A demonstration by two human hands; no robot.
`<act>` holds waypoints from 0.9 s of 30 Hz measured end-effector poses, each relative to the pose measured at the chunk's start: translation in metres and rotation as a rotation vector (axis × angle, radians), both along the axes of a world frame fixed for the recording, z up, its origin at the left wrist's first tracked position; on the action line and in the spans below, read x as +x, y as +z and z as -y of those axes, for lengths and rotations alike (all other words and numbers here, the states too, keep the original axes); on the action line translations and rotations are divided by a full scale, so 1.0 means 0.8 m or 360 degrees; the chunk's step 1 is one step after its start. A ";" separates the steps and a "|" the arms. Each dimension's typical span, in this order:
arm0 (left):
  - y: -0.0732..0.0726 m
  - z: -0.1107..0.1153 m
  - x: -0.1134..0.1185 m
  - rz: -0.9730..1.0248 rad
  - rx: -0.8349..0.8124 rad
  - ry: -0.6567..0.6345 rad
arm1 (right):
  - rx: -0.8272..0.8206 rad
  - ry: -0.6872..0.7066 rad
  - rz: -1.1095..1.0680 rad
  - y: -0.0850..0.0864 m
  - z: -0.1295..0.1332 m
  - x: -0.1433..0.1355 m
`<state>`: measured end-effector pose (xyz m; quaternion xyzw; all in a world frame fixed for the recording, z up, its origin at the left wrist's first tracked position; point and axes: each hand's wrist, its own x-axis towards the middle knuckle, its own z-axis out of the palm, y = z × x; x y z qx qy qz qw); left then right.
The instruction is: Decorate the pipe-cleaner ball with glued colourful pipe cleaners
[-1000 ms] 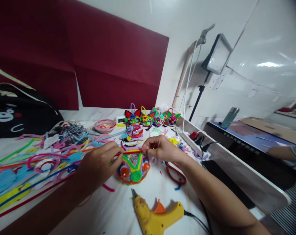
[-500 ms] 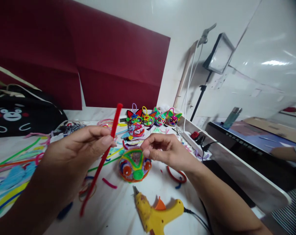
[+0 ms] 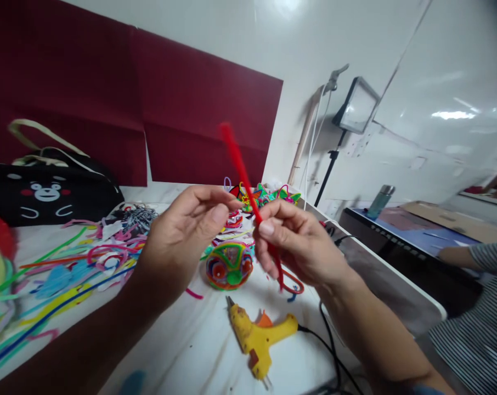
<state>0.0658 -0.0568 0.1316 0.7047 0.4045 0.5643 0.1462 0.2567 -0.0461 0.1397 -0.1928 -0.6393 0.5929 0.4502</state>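
Note:
My right hand [image 3: 295, 241] pinches a red fuzzy stick [image 3: 241, 167] near its middle; the stick slants up to the left and its lower end hangs below my fingers. Left of it is my left hand [image 3: 191, 241], its thumb and index finger close together near the stick, apart from it; whether a small thing is between them cannot be made out. A colourful round face ornament [image 3: 229, 266] with orange eyes and a green nose rests on the table between my hands. In front of it lies a yellow glue gun [image 3: 259, 334].
Coloured fuzzy sticks [image 3: 67, 274] cover the table's left side, beside a black bag [image 3: 46, 192]. Finished ornaments [image 3: 287, 195] stand at the back. Black cables run at the right. Beyond a white partition are a bottle [image 3: 380, 202] and another person's arm [image 3: 458, 258].
The red stick has passed from my left hand to my right hand and now leans the other way. Both hands have risen a little, and the camera view has shifted.

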 end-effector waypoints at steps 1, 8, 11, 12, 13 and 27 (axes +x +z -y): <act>-0.012 -0.009 -0.008 0.0031 -0.0071 -0.0051 | 0.0074 -0.0119 0.0035 0.003 -0.001 0.009; -0.128 -0.065 -0.050 -0.0311 -0.0383 0.0013 | 0.0616 -0.0644 0.0434 -0.032 -0.036 0.055; -0.152 -0.075 -0.052 -0.0337 -0.0470 -0.0082 | 0.0717 -0.0747 0.0661 -0.056 -0.056 0.064; -0.157 -0.078 -0.052 -0.0321 -0.0490 -0.0112 | 0.0737 -0.0764 0.0709 -0.061 -0.061 0.066; -0.161 -0.081 -0.051 -0.0295 -0.0505 -0.0133 | 0.0747 -0.0758 0.0743 -0.065 -0.066 0.068; -0.181 -0.076 -0.048 -0.0319 -0.0313 -0.0205 | 0.1145 -0.0774 0.1012 -0.094 -0.056 0.073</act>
